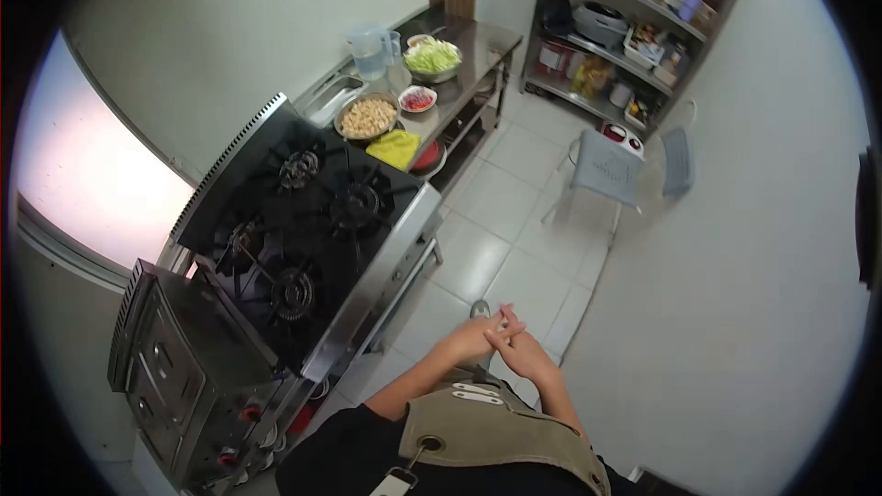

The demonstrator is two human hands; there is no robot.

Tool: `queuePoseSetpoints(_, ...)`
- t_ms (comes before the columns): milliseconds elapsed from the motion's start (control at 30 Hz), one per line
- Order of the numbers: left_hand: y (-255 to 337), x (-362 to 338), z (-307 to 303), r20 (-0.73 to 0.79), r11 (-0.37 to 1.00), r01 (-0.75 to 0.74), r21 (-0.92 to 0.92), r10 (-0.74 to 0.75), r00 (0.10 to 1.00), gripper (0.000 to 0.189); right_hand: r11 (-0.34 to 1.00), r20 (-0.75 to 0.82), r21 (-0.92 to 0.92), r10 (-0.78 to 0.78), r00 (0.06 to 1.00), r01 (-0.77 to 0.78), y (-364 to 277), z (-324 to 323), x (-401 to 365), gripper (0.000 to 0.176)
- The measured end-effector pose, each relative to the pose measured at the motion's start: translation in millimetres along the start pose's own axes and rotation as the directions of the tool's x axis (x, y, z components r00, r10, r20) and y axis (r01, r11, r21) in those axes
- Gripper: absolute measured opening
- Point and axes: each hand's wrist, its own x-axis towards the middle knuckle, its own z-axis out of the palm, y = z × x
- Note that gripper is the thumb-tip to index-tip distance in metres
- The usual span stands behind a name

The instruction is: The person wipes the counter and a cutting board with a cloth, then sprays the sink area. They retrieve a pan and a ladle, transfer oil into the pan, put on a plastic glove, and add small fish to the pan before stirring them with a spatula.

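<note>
My left hand and my right hand meet in front of my body, with their fingers loosely crossed over one another. Nothing shows between them, though the overlap hides some of the fingers. Below them is the olive apron that I wear over a black top. A shoe shows just beyond the hands. Neither hand touches the black stove with several burners to the left.
Beyond the stove, a steel counter holds a bowl of light cubes, shredded greens, a small bowl of red pieces, a yellow cloth and a water jug. A grey chair stands before loaded shelves.
</note>
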Motion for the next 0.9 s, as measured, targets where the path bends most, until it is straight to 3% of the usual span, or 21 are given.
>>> queuePoseSetpoints(33, -16.4, 30.1, -33.4, 0.028, 0.954, 0.119, 0.276, -0.131, 0.991, 0.078, 0.992, 0.044, -0.122, 0.025, 0.999, -0.02, -0.7, -24.7, 22.1, 0.08)
queuePoseSetpoints(67, -29.7, 53.2, -68.3, -0.194, 0.906, 0.249, 0.343, -0.191, 0.962, 0.075, 0.992, 0.06, -0.128, 0.024, 0.998, -0.016, 2.8, -47.9, 43.9, 0.08)
queuePoseSetpoints(100, -24.3, 61.8, -118.9, -0.437, 0.932, 0.324, 0.163, -0.226, 0.871, 0.07, 0.969, -0.003, -0.196, 0.15, 0.989, -0.148, 7.9, -73.7, 63.2, 0.082)
queuePoseSetpoints(133, -5.8, 58.2, -173.4, -0.533, 0.963, 0.23, -0.138, -0.268, 0.803, 0.067, 0.926, -0.079, -0.261, 0.263, 0.962, -0.274, 12.8, -101.8, 83.5, 0.083)
queuePoseSetpoints(167, -2.0, 61.1, -220.1, -0.756, 0.982, 0.122, -0.144, -0.189, 0.627, 0.064, 0.938, -0.123, -0.208, 0.256, 0.959, -0.277, 14.8, -130.3, 101.7, 0.082)
queuePoseSetpoints(200, 6.1, 61.6, -261.2, -0.86, 0.977, 0.015, -0.213, -0.195, 0.472, 0.065, 0.949, -0.161, -0.151, 0.252, 0.954, -0.276, 17.5, -155.4, 118.3, 0.082)
queuePoseSetpoints(267, 36.9, 50.2, -324.6, -0.946, 0.968, -0.1, -0.23, -0.198, 0.258, 0.065, 0.968, -0.314, -0.171, 0.122, 0.942, -0.183, 33.3, -191.4, 150.6, 0.08)
queuePoseSetpoints(333, 30.1, 57.9, -363.6, -0.964, 0.963, -0.137, -0.231, -0.208, 0.165, 0.068, 0.943, -0.359, -0.184, 0.198, 0.912, -0.277, 28.7, -220.4, 179.4, 0.078)
queuePoseSetpoints(400, 3.6, 84.9, -380.5, -0.96, 0.961, -0.107, -0.255, -0.238, 0.148, 0.07, 0.943, -0.345, -0.181, 0.204, 0.916, -0.278, 53.0, -230.8, 214.8, 0.079)
queuePoseSetpoints(467, -39.9, 124.2, -380.7, -0.921, 0.957, -0.064, -0.283, -0.253, 0.296, 0.081, 0.966, -0.287, -0.054, 0.228, 0.931, -0.253, 75.7, -235.5, 256.8, 0.079)
queuePoseSetpoints(500, -66.6, 143.8, -374.4, -0.872, 0.939, 0.003, -0.344, -0.321, 0.37, 0.087, 0.924, -0.193, -0.116, 0.339, 0.921, -0.364, 71.9, -238.6, 279.0, 0.08)
queuePoseSetpoints(533, -90.0, 159.6, -367.1, -0.812, 0.915, 0.074, -0.396, -0.387, 0.436, 0.093, 0.896, -0.135, -0.231, 0.356, 0.925, -0.379, 62.6, -238.9, 299.7, 0.079)
queuePoseSetpoints(600, -113.7, 187.9, -365.5, -0.708, 0.863, 0.129, -0.489, -0.479, 0.518, 0.101, 0.91, 0.063, -0.316, 0.303, 0.951, -0.269, 55.9, -243.2, 347.5, 0.077)
queuePoseSetpoints(667, -134.1, 215.5, -371.0, -0.717, 0.85, 0.169, -0.498, -0.514, 0.471, 0.097, 0.921, 0.14, -0.322, 0.276, 0.951, -0.22, 28.6, -249.5, 398.3, 0.075)
queuePoseSetpoints(733, -179.5, 254.7, -375.5, -0.741, 0.789, 0.422, -0.447, -0.591, 0.32, 0.093, 0.927, 0.163, -0.35, 0.205, 0.965, -0.138, 17.1, -257.7, 454.0, 0.078)
queuePoseSetpoints(800, -222.6, 283.3, -369.5, -0.535, 0.659, 0.475, -0.583, -0.752, 0.386, 0.091, 0.91, 0.171, -0.408, 0.151, 0.974, -0.07, 15.9, -263.4, 511.7, 0.074)
queuePoseSetpoints(833, -197.6, 284.3, -373.0, -0.457, 0.59, 0.47, -0.657, -0.807, 0.375, 0.091, 0.9, 0.186, -0.435, 0.122, 0.975, -0.029, -5.8, -269.0, 534.3, 0.073)
queuePoseSetpoints(900, -182.1, 300.2, -375.6, -0.477, 0.541, 0.489, -0.684, -0.839, 0.261, 0.092, 0.889, 0.228, -0.457, 0.08, 0.97, 0.034, -44.9, -285.5, 574.7, 0.073)
